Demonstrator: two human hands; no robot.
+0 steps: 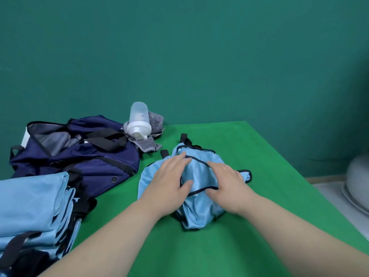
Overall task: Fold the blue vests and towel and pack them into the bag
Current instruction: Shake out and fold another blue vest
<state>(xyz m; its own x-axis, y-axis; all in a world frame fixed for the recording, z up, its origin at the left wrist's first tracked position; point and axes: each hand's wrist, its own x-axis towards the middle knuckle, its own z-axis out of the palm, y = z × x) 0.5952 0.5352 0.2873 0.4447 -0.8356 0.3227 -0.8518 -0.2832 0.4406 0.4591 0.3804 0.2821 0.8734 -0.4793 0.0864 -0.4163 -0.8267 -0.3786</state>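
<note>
A crumpled light blue vest (199,208) with black trim and black straps lies in the middle of the green table (199,252). My left hand (169,182) rests flat on its left part, fingers straight. My right hand (225,182) lies on its right part, fingers relaxed. A stack of folded blue vests (34,206) sits at the near left. Behind it the dark navy bag (79,152) lies open at its left end. A grey patterned towel (149,142) is bunched at the back beside the bag.
A clear shaker bottle with a white lid (138,120) stands upside down on the towel. The table's right edge runs diagonally down to the right; beyond it sits a grey rounded object (357,180). A green wall rises behind.
</note>
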